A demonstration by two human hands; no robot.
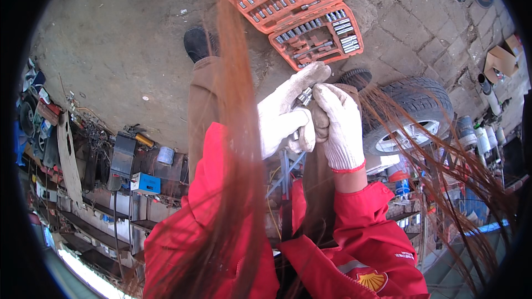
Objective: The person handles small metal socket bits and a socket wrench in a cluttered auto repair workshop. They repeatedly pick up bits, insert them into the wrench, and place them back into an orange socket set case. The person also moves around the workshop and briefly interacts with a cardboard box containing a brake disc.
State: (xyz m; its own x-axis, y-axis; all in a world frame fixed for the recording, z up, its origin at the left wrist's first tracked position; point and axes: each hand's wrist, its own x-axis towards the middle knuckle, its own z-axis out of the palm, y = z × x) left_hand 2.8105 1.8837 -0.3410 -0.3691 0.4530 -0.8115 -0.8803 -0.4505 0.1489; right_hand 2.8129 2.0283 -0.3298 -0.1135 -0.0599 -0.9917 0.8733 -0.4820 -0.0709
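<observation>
Both my hands wear white knitted gloves with soiled fingers and meet in front of my legs. My left hand [281, 112] is closed, with a shiny stepped metal socket [305, 96] sticking up between its thumb and fingers. Lower in the same fist a bit of metal [295, 135] shows; its full shape is hidden. My right hand [339, 123] has its fingers bent and pressed together beside the socket, against the left fingers. What they grip, if anything, is covered. Beyond the hands an orange socket set case [270, 32] lies unfolded on the ground, holding rows of sockets and a ratchet [313, 50].
A wheel with a black tire [413, 99] lies to the right of my knee. Cardboard boxes [500, 62] sit at the far right. Along the left stand a blue box [146, 183], a white bucket [165, 155] and shelving with clutter. Strands of hair cross the view.
</observation>
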